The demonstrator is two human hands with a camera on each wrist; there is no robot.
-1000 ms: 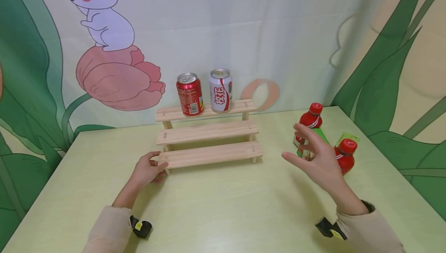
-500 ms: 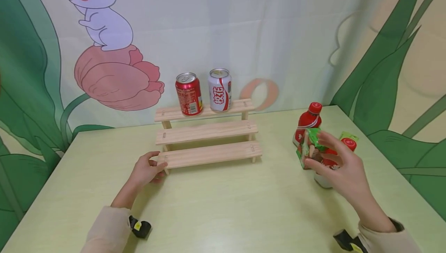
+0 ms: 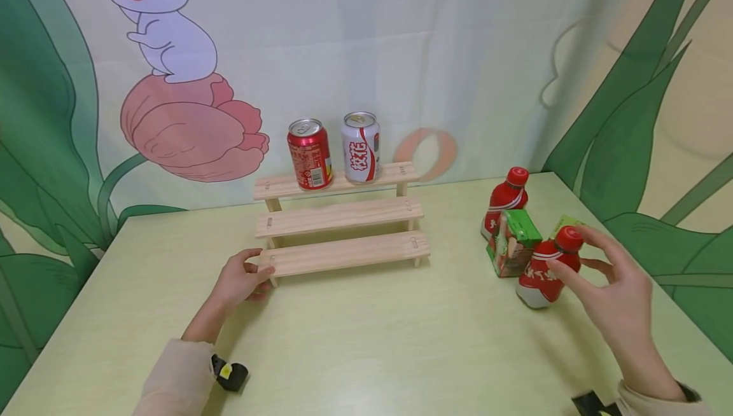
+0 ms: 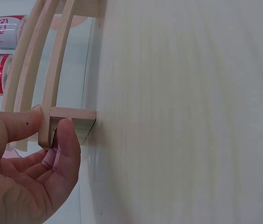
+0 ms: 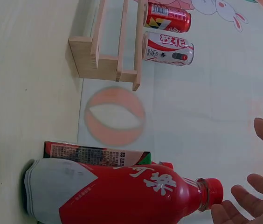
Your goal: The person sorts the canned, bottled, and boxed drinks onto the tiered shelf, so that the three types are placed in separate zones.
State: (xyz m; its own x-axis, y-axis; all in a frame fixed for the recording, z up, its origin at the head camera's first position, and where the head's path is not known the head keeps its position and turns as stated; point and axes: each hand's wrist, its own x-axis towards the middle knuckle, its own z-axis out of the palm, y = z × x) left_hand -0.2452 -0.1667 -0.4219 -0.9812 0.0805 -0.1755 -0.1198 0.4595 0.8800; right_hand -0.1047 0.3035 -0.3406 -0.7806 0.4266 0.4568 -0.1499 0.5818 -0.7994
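My left hand (image 3: 239, 281) pinches the left end of the lowest tier of a three-tier wooden display rack (image 3: 349, 254). In the left wrist view its thumb lies on top of the board, with the fingers (image 4: 68, 147) below, by the leg. My right hand (image 3: 621, 298) is spread beside the nearer red-and-white drink bottle (image 3: 541, 279), thumb and fingers apart around its upper part. The right wrist view has the fingertips (image 5: 250, 200) right by the bottle's red cap. On the top tier stand a red can (image 3: 310, 158) and a white can (image 3: 361, 149), both upright.
Behind the nearer bottle stands a green-topped drink carton (image 3: 518, 241), with a second red bottle (image 3: 506, 200) farther back. A light green packet (image 3: 567, 222) lies partly hidden at the right. A printed cloth (image 3: 487, 53) hangs along the table's (image 3: 372, 346) back edge.
My right hand has moved right and toward me, from in front of the carton to the nearer bottle, uncovering the carton. My left hand keeps its hold on the rack.
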